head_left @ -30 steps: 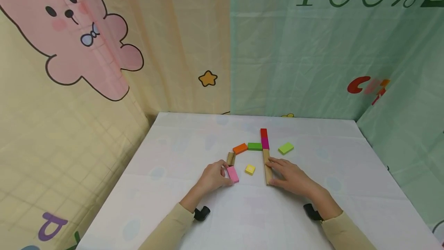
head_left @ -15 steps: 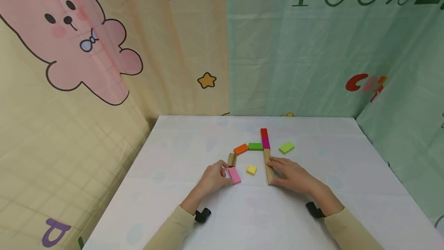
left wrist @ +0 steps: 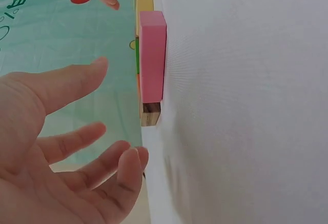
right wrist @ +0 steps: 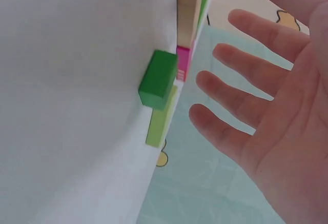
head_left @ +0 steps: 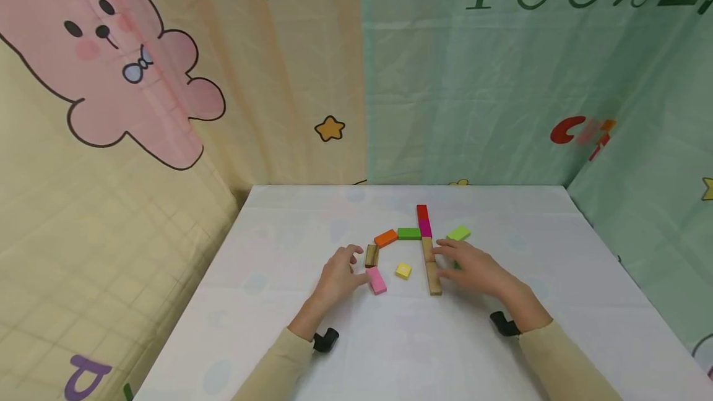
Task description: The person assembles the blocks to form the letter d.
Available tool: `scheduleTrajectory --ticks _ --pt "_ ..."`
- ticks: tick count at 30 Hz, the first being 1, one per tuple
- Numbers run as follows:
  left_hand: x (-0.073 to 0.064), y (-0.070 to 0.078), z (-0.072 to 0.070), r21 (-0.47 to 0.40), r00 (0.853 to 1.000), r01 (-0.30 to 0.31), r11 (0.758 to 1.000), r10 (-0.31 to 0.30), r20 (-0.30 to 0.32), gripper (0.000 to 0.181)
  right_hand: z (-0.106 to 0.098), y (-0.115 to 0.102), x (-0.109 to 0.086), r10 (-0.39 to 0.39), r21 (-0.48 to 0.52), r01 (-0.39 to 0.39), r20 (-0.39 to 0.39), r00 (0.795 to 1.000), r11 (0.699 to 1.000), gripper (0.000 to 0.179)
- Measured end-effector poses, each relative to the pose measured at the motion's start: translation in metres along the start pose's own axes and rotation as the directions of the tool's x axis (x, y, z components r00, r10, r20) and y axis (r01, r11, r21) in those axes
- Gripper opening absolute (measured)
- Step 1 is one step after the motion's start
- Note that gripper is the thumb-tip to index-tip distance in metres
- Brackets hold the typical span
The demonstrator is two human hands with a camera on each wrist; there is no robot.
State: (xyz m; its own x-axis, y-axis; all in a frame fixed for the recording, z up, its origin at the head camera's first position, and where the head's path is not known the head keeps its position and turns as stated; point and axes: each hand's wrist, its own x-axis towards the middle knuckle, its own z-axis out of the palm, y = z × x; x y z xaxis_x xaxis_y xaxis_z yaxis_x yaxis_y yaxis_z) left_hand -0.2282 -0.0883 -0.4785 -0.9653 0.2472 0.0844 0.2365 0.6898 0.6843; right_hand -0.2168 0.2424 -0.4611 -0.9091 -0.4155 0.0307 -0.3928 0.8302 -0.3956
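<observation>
My left hand (head_left: 338, 274) is beside the pink block (head_left: 376, 280); in the left wrist view its fingers are spread and apart from the block. My right hand (head_left: 476, 270) hovers to the right of two wooden blocks (head_left: 433, 278) set end to end, fingers extended and holding nothing. Beyond those, a magenta block (head_left: 425, 228) and a red block (head_left: 422, 211) continue the straight line. A green block (head_left: 409, 234), an orange block (head_left: 385, 238) and a brown wooden block (head_left: 371, 255) curve leftward down to the pink one. Inside the curve lies a yellow block (head_left: 403, 271).
A light green block (head_left: 459, 232) lies right of the line. Near it stands a dark green block (right wrist: 159, 79), mostly covered by my right hand in the head view. The white table (head_left: 312, 209) meets patterned curtains (head_left: 473, 98) at its back edge.
My left fingers have come off the pink block and spread. The right hand has lifted away from the wooden blocks, showing the joint between them. The blocks keep their arrangement.
</observation>
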Motion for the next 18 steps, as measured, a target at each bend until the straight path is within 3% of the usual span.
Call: scheduleTrajectory --ticks 7,12,18 --pt "0.002 -0.006 0.001 0.01 1.0 -0.021 1.0 0.021 -0.012 0.061 -0.014 0.018 0.011 0.039 0.023 -0.037 -0.088 0.995 0.999 0.046" --pt "0.004 -0.015 0.002 -0.027 0.998 -0.033 0.999 0.035 0.06 0.064 -0.016 0.032 0.02 0.104 0.074 -0.093 -0.159 0.982 0.993 0.044" --pt "0.005 -0.02 0.005 -0.065 0.991 -0.037 0.997 0.045 0.126 0.064 -0.016 0.042 0.029 0.232 0.103 -0.217 -0.168 0.958 0.971 0.045"
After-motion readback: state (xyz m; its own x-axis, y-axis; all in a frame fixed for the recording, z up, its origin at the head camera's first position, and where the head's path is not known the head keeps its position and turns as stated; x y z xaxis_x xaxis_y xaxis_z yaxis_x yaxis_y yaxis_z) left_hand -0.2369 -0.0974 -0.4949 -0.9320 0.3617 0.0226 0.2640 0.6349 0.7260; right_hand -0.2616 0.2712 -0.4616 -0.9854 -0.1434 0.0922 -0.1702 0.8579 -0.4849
